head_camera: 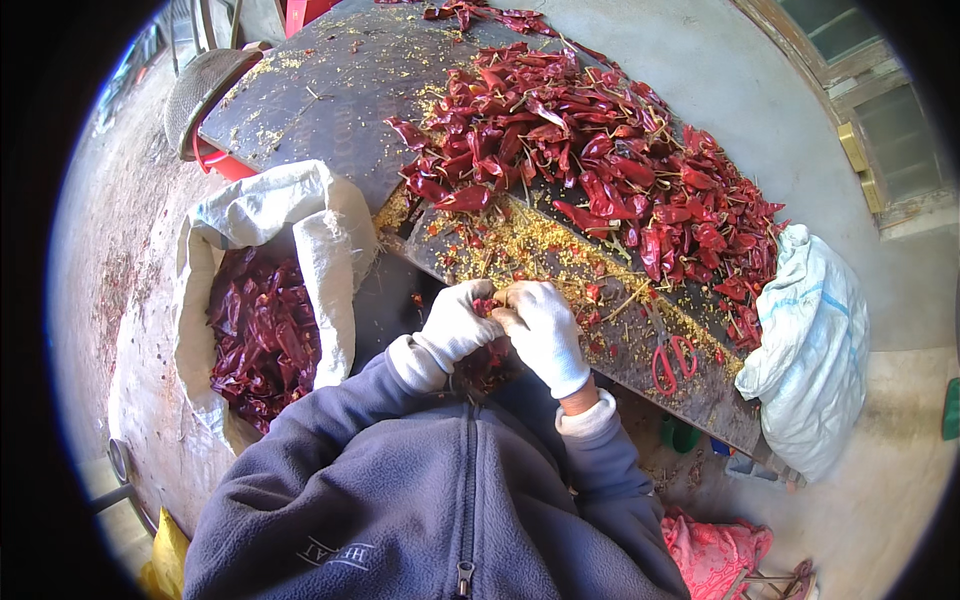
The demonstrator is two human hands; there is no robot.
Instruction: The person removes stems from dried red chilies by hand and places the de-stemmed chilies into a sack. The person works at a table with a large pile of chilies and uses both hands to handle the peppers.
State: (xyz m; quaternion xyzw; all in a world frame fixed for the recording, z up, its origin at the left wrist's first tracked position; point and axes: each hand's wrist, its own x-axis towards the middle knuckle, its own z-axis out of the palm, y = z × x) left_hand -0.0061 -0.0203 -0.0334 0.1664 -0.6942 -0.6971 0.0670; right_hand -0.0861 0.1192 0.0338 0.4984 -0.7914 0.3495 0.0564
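My left hand (459, 321), in a white knit glove, holds a dried red chili pepper (486, 306) just past the table's near edge. Beside it my right hand (546, 330), gloved the same way, pinches at the pepper's other end; the fingers hide much of it. More red pepper (487, 358) shows below the hands, partly covered by them. A large heap of dried red chili peppers (600, 150) covers the far side of the dark table. Yellow seeds (517, 236) and stem bits lie between the heap and my hands. Scissors with red handles (673, 364) rest right of my right hand.
An upright white woven sack (335, 300) with its rim folded down holds dried peppers at my left. Another white woven sack (814, 360) slumps against the table's right end. A round basket (202, 97) stands at the far left corner. Red patterned cloth (712, 551) lies low at right.
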